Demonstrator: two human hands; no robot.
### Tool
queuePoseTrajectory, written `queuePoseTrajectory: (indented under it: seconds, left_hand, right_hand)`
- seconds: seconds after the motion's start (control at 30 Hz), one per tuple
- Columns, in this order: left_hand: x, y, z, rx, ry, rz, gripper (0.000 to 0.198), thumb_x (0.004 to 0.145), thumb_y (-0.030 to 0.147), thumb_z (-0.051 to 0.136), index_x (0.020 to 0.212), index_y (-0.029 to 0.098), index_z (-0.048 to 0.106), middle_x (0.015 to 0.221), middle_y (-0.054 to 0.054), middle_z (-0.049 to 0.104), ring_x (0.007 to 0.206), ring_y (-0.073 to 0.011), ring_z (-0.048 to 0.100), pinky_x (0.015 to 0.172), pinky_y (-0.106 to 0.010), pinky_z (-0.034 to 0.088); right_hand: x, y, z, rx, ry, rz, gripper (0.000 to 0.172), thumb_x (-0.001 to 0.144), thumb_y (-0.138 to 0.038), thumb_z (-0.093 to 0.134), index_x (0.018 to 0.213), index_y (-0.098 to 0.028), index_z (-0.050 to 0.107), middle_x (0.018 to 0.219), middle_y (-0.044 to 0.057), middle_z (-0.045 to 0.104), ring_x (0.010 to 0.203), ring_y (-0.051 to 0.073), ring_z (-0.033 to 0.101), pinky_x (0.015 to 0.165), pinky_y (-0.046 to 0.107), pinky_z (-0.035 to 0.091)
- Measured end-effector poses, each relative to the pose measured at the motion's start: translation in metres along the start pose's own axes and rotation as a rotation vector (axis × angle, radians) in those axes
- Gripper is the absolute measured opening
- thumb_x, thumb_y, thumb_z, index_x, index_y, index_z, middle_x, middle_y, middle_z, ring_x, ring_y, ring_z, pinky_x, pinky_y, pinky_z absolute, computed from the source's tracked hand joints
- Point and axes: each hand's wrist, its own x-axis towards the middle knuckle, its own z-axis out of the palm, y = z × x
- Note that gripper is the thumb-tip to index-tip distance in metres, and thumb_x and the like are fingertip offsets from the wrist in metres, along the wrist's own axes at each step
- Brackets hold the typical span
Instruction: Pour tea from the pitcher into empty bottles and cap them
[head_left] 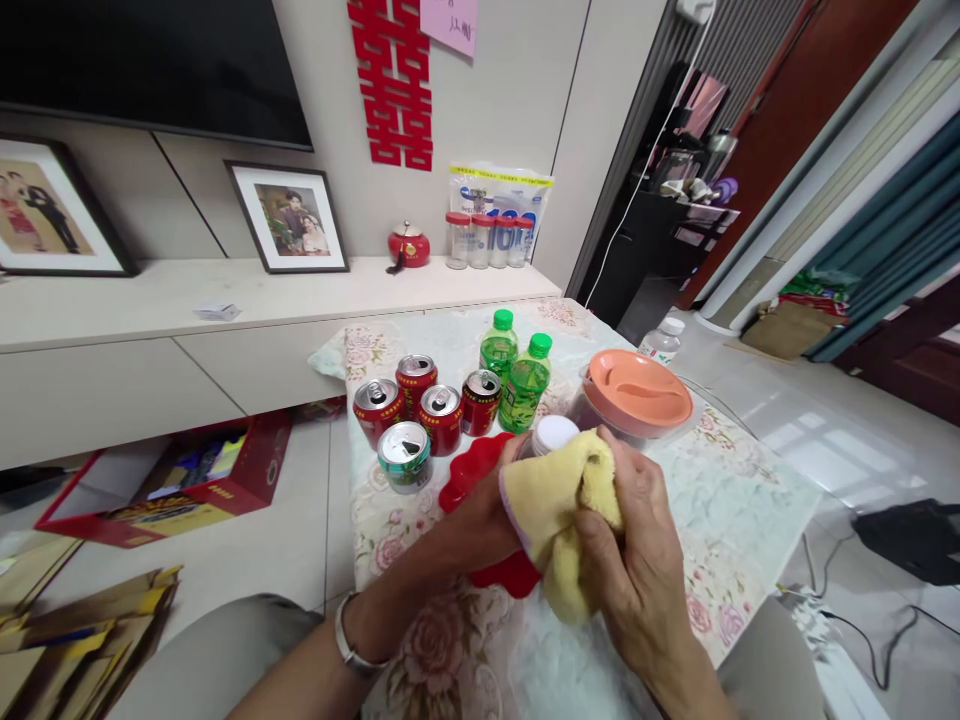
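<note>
My left hand (484, 510) is closed around a clear bottle or jar with a white cap (556, 432); most of its body is hidden behind the cloth. A yellow cloth (551, 490) is bunched in my right hand (641, 545), pressed against the side of that container. Below both hands a red scalloped tray (469, 470) lies on the table, partly covered by my left hand. Just beyond it stand two green-capped drink bottles (525, 388), several red cans (441, 420) and a green-and-silver can (405, 457).
The flowered tablecloth (420, 640) covers the table. On its right side sits a container with an orange lid (641, 390), with a clear bottle (661, 342) behind. Several red-lidded jars (480, 243) line the white cabinet (172, 300). An open red box (247, 475) rests on the floor.
</note>
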Motion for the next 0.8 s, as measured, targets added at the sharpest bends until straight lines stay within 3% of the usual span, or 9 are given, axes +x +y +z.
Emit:
queuePoseTrajectory:
  seconds: [0.1,0.23,0.33,0.47,0.53,0.63,0.8]
  left_hand:
    - [-0.003,0.005,0.004,0.002,-0.008,-0.017,0.093,0.074,0.028,0.089,0.153,0.024,0.04,0.143,-0.012,0.064,0.136,-0.037,0.058,0.113,-0.047,0.05]
    - [-0.008,0.013,0.002,-0.054,-0.055,-0.078,0.1,0.069,0.025,0.092,0.154,0.025,0.038,0.149,-0.013,0.06,0.138,-0.0374,0.058,0.114,-0.05,0.05]
    - [-0.01,0.015,-0.002,-0.108,-0.044,-0.061,0.092,0.069,0.03,0.094,0.146,0.024,0.045,0.149,-0.013,0.061,0.138,-0.036,0.058,0.112,-0.045,0.051]
    - [-0.008,0.014,-0.005,-0.131,0.033,-0.013,0.09,0.066,0.048,0.096,0.139,0.023,0.05,0.14,-0.012,0.066,0.129,-0.0337,0.063,0.108,-0.041,0.051]
    - [-0.006,0.013,-0.006,-0.141,0.082,-0.025,0.091,0.065,0.055,0.095,0.138,0.023,0.05,0.134,-0.011,0.069,0.123,-0.0323,0.066,0.104,-0.04,0.054]
    - [-0.003,0.013,-0.005,-0.158,0.13,-0.053,0.084,0.069,0.053,0.093,0.135,0.024,0.05,0.128,-0.009,0.072,0.117,-0.0297,0.07,0.098,-0.038,0.057]
    - [-0.003,0.007,0.003,-0.063,0.181,-0.079,0.08,0.074,0.039,0.09,0.141,0.031,0.047,0.133,-0.007,0.07,0.12,-0.0283,0.069,0.102,-0.039,0.056]
  right_hand:
    - [0.011,0.004,0.001,0.063,0.055,0.005,0.045,0.102,-0.035,0.053,0.145,-0.026,0.059,0.133,0.011,0.065,0.123,0.029,0.061,0.1,0.046,0.053]
    - [0.02,0.02,0.01,0.381,0.018,0.348,0.037,0.096,-0.043,0.058,0.122,-0.022,0.073,0.109,0.007,0.077,0.094,0.026,0.07,0.081,0.036,0.058]
    - [0.015,0.03,0.02,0.541,-0.069,0.456,0.033,0.088,-0.046,0.064,0.104,-0.021,0.076,0.091,0.004,0.077,0.079,0.024,0.067,0.071,0.035,0.058]
    - [0.001,0.032,0.031,0.566,-0.118,0.492,0.027,0.084,-0.047,0.066,0.09,-0.022,0.073,0.075,0.001,0.073,0.072,0.023,0.064,0.067,0.034,0.058]
    - [-0.006,0.029,0.033,0.556,-0.124,0.517,0.025,0.087,-0.044,0.064,0.091,-0.021,0.073,0.078,0.002,0.073,0.072,0.022,0.065,0.065,0.032,0.057]
    - [-0.013,0.018,0.031,0.477,-0.115,0.526,0.031,0.093,-0.044,0.059,0.107,-0.021,0.074,0.095,0.004,0.077,0.085,0.023,0.069,0.075,0.034,0.058]
    - [-0.017,-0.002,0.017,0.225,0.017,0.351,0.037,0.101,-0.044,0.055,0.128,-0.024,0.069,0.12,0.009,0.074,0.107,0.026,0.069,0.092,0.041,0.057]
